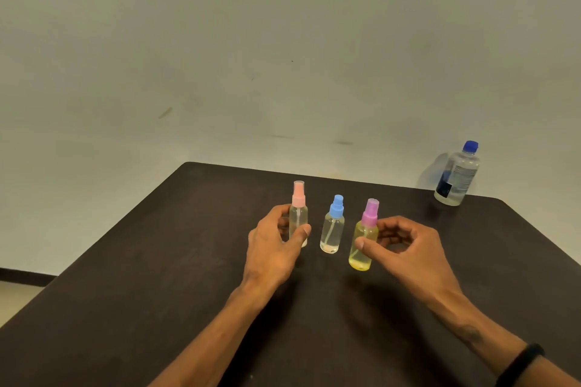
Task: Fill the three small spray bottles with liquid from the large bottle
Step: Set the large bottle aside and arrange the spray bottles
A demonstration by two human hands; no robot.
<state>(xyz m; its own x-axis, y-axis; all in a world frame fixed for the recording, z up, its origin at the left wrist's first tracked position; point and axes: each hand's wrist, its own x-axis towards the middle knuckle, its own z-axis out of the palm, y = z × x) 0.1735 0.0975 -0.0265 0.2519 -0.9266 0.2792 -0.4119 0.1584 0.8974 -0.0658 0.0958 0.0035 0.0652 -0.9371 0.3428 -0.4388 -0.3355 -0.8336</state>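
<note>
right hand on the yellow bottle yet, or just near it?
Touching. Head view: the right hand has its thumb tip laid on the front of the yellow bottle and fingertips beside its purple spray cap, no gap visible.

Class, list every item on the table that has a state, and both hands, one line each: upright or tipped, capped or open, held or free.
Pink-topped spray bottle: upright, top on, gripped by left hand.
Blue-topped spray bottle: upright, top on, free.
Purple-topped yellow spray bottle: upright, top on, held by right hand.
Large bottle: upright, capped, free.
Left hand: grips a bottle.
Right hand: fingers curled round a bottle.
</note>
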